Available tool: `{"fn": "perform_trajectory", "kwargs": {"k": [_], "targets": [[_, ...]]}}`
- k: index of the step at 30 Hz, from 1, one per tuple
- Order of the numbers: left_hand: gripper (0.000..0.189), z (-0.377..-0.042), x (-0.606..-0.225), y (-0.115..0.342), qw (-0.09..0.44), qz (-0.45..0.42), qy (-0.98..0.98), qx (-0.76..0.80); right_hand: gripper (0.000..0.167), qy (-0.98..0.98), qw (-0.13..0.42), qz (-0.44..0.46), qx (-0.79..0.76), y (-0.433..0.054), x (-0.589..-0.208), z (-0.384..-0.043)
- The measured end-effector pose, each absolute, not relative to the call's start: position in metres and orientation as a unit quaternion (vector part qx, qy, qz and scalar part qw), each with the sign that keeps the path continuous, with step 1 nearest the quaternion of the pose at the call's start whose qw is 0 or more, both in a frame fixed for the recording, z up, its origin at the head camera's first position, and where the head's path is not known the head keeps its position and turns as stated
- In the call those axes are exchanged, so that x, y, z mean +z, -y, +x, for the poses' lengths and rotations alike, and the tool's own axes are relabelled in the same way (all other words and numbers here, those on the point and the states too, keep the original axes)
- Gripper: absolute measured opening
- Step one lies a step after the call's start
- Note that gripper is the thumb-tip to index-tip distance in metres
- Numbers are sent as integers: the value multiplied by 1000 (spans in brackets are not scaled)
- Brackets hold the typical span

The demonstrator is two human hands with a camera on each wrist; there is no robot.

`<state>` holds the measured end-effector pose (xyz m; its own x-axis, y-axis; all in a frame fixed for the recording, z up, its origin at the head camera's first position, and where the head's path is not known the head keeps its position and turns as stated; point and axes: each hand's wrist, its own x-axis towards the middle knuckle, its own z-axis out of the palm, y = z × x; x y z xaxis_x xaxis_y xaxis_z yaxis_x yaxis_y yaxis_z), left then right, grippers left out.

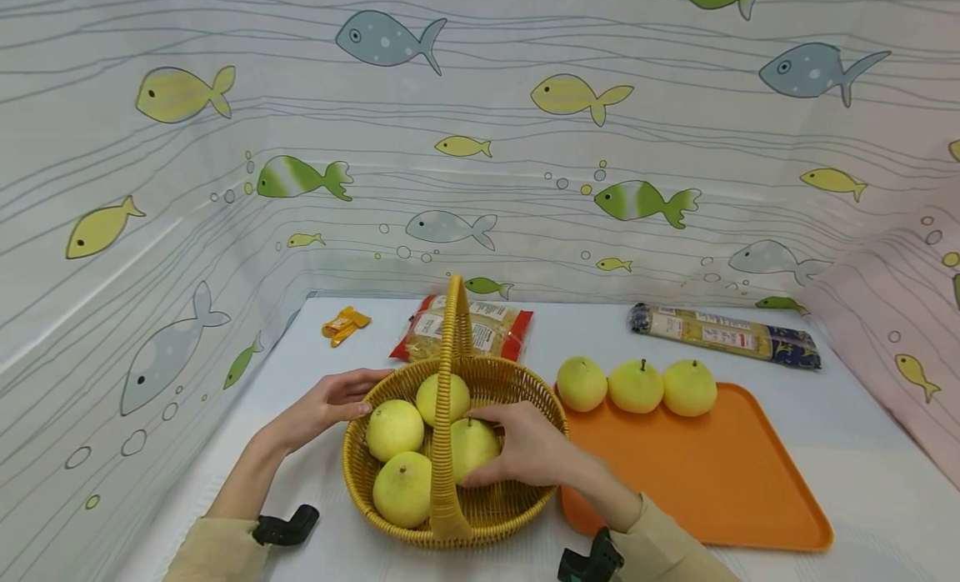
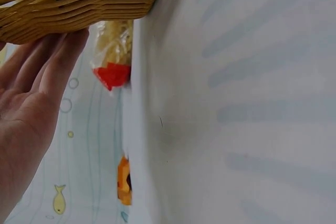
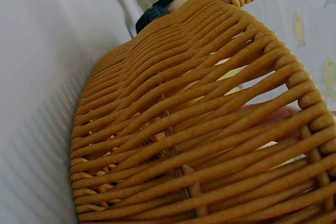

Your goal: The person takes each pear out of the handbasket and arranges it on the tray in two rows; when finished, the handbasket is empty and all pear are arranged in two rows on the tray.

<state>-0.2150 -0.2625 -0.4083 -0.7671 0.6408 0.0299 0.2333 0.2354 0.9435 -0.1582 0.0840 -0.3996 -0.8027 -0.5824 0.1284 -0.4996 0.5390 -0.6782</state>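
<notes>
A yellow wicker basket (image 1: 501, 383) with a tall arched handle (image 1: 446, 490) holds several round yellow pears. Inside it, my right hand (image 1: 528, 449) grips one pear (image 1: 472, 450), thumb on the near side and fingers on the far side. Three others, including the front pear (image 1: 403, 489), lie to the left of it. My left hand (image 1: 341, 403) touches the basket's left side, its fingers stretched out against the outer weave (image 2: 84, 1) in the left wrist view. In the right wrist view the basket wall (image 3: 184, 119) hides most of the right hand.
An orange tray (image 1: 675, 474) lies right of the basket, with three pears (image 1: 636, 387) in a row along its far edge. Behind stand a red-ended clear food bag (image 1: 487, 325), a small orange packet (image 1: 345, 324) and a long dark-ended packet (image 1: 723, 335). A fish-patterned curtain (image 1: 510, 207) surrounds the table.
</notes>
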Motion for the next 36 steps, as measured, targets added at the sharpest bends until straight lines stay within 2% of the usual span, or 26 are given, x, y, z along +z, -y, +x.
{"fn": "perform_trajectory", "kwargs": {"k": [18, 23, 36], "targets": [[51, -215, -409, 263, 189, 289, -758, 552, 72, -874, 46, -260, -407, -101, -376, -156], [51, -215, -410, 263, 190, 292, -756, 554, 70, -880, 23, -253, -402, -104, -370, -154], [51, -216, -411, 264, 191, 290, -756, 555, 77, -871, 9, -224, -437, -118, -358, -155]]}}
